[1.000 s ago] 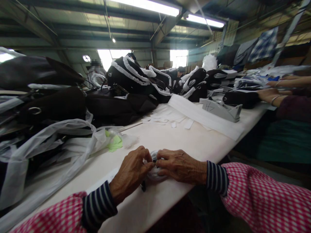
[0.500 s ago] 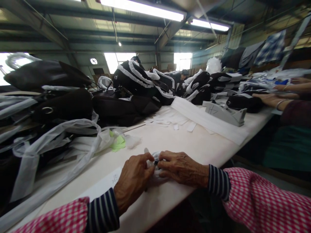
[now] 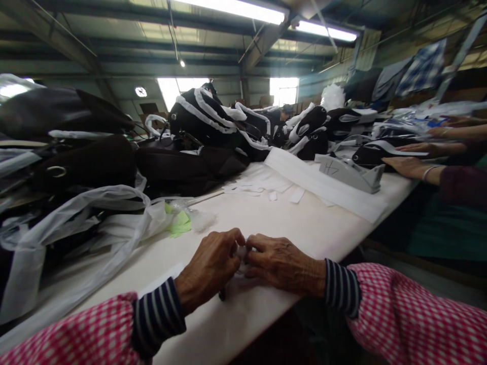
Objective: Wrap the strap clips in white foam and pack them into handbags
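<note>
My left hand [image 3: 209, 268] and my right hand [image 3: 283, 263] meet over the near part of the white table [image 3: 274, 223]. Both are closed, with thumbs and fingertips pinching a small whitish wrapped piece [image 3: 240, 257]. Most of that piece is covered by the fingers, and its kind cannot be made out. A small dark end [image 3: 221, 294] pokes out beneath my left hand; whether it belongs to the same piece is unclear. Beside my left wrist lies a white paper sheet [image 3: 162, 279], partly hidden by the sleeve.
Black bags [image 3: 190, 165] with white-wrapped handles are piled along the left and back. A long white foam strip [image 3: 323, 185] lies near a grey tape dispenser [image 3: 350, 172]. Green scraps [image 3: 178, 224] sit at left. At right, a co-worker's hand [image 3: 407, 166] touches a black bag.
My fingers have closed further round the small piece, and the dark part between them is now covered. My left hand has turned slightly upward. The co-worker's hand has shifted left; the view moved slightly.
</note>
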A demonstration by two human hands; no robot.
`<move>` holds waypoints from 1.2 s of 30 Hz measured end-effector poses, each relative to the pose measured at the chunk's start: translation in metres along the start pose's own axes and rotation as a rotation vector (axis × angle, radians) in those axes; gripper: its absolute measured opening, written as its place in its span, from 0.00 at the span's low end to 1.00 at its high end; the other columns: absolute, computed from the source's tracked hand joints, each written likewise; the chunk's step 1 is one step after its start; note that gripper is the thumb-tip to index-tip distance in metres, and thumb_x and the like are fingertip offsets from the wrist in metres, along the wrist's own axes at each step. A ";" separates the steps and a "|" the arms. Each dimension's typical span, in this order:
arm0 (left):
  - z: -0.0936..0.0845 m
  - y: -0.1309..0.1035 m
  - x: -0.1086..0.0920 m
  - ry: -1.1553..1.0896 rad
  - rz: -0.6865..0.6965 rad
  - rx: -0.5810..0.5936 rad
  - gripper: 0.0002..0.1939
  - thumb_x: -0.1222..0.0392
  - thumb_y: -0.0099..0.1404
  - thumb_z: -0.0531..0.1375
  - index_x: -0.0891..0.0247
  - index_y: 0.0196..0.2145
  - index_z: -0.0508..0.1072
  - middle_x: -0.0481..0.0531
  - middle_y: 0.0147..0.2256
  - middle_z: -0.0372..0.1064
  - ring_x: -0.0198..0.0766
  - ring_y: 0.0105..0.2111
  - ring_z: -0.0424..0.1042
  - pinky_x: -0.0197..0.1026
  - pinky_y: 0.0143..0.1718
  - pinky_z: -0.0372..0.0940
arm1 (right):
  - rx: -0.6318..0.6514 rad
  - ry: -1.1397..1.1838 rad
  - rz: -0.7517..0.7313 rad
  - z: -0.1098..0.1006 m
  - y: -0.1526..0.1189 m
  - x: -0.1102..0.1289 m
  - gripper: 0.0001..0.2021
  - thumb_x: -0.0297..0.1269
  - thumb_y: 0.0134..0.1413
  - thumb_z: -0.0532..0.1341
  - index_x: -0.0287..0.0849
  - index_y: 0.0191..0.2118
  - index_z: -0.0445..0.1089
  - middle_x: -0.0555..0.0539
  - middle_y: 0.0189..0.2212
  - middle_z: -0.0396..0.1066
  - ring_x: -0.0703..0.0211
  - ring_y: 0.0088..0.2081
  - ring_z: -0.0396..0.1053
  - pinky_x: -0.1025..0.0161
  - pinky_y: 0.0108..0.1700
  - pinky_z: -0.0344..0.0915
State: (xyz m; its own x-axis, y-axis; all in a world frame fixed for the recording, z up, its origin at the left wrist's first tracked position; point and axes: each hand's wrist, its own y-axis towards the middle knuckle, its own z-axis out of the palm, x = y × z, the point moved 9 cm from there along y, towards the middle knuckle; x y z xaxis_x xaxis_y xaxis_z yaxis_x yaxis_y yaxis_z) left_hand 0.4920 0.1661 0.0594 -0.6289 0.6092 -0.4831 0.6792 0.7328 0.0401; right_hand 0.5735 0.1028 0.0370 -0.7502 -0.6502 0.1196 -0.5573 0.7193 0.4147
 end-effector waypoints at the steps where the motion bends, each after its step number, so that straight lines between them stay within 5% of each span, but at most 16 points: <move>1: 0.000 0.000 0.000 -0.017 0.010 -0.012 0.12 0.71 0.59 0.59 0.61 0.40 0.76 0.46 0.28 0.72 0.38 0.29 0.69 0.39 0.32 0.55 | -0.003 0.014 0.005 -0.001 0.000 -0.001 0.10 0.42 0.69 0.63 0.39 0.44 0.73 0.44 0.43 0.70 0.56 0.41 0.68 0.62 0.41 0.66; 9: 0.009 -0.008 0.015 -0.273 0.105 -0.079 0.08 0.61 0.65 0.58 0.61 0.41 0.73 0.46 0.30 0.72 0.37 0.29 0.69 0.39 0.34 0.61 | 0.022 0.099 0.070 -0.001 0.001 -0.004 0.08 0.38 0.66 0.65 0.39 0.45 0.74 0.45 0.44 0.71 0.56 0.42 0.70 0.61 0.44 0.68; 20: 0.014 -0.025 0.029 -0.262 0.204 -0.228 0.06 0.62 0.68 0.56 0.59 0.41 0.70 0.45 0.31 0.71 0.35 0.30 0.69 0.38 0.34 0.62 | 0.131 0.177 0.235 -0.005 0.007 -0.005 0.05 0.36 0.65 0.65 0.41 0.40 0.76 0.48 0.42 0.69 0.58 0.43 0.70 0.62 0.48 0.65; 28: 0.011 -0.021 0.009 -0.102 0.394 -0.088 0.09 0.70 0.68 0.55 0.59 0.40 0.71 0.46 0.35 0.71 0.35 0.34 0.68 0.37 0.37 0.60 | 0.107 0.211 0.249 -0.003 0.006 -0.008 0.05 0.37 0.64 0.66 0.43 0.44 0.76 0.49 0.42 0.69 0.58 0.44 0.70 0.62 0.48 0.64; 36: 0.017 -0.015 0.005 -0.027 0.540 0.027 0.08 0.67 0.74 0.52 0.60 0.40 0.70 0.48 0.36 0.69 0.36 0.35 0.67 0.39 0.38 0.58 | 0.112 0.214 0.273 -0.004 0.007 -0.009 0.09 0.37 0.63 0.67 0.44 0.48 0.75 0.48 0.43 0.70 0.56 0.45 0.71 0.62 0.49 0.64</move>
State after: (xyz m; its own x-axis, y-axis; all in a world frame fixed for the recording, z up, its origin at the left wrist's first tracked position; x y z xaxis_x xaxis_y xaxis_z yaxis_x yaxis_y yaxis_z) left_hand 0.4852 0.1528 0.0418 -0.1778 0.8887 -0.4225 0.9128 0.3094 0.2667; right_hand 0.5783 0.1130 0.0428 -0.7918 -0.4585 0.4036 -0.3914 0.8881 0.2410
